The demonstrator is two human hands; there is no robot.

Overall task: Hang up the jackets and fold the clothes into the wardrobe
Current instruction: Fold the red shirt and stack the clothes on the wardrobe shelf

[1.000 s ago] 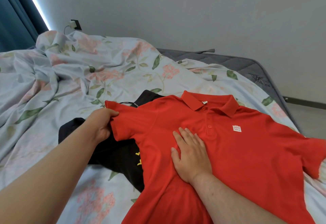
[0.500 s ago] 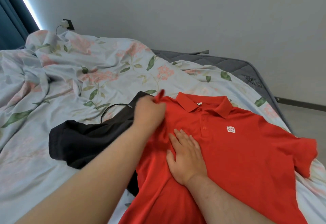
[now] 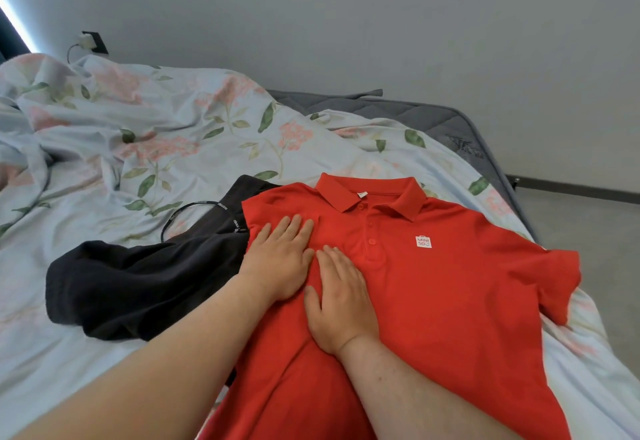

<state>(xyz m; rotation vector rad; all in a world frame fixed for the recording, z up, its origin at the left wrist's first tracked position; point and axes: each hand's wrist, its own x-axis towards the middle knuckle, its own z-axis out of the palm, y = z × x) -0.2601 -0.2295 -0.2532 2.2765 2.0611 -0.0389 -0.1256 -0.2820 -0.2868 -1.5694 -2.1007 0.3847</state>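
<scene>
Both hands lie flat and unclenched on the red polo shirt [image 3: 450,301], holding nothing; the left hand [image 3: 280,261] presses with straight fingers on the shoulder nearest it, the right hand [image 3: 341,301] rests palm-down just beside it on the chest, and the two almost touch.

The near sleeve has just been turned in over the front; that side of the shirt now ends in a straight folded edge below the collar [image 3: 370,194], and the left hand is smoothing the fold down. That looks like the first fold of the shirt done; the far sleeve [image 3: 561,284] is still spread out past the body, so the matching fold on that side is not yet made, and the shirt is still on the bed [image 3: 433,117], face up on the floral sheet [image 3: 173,135], with no wardrobe in view.

A second ago the left hand grips that sleeve, stretched out sideways over the black garment [image 3: 138,280]; half a second ago it carries the sleeve up toward the collar; now it has let go and lies open on top. The right hand has kept its place on the chest throughout. More of the black garment and its lanyard [image 3: 187,209] now shows.
</scene>
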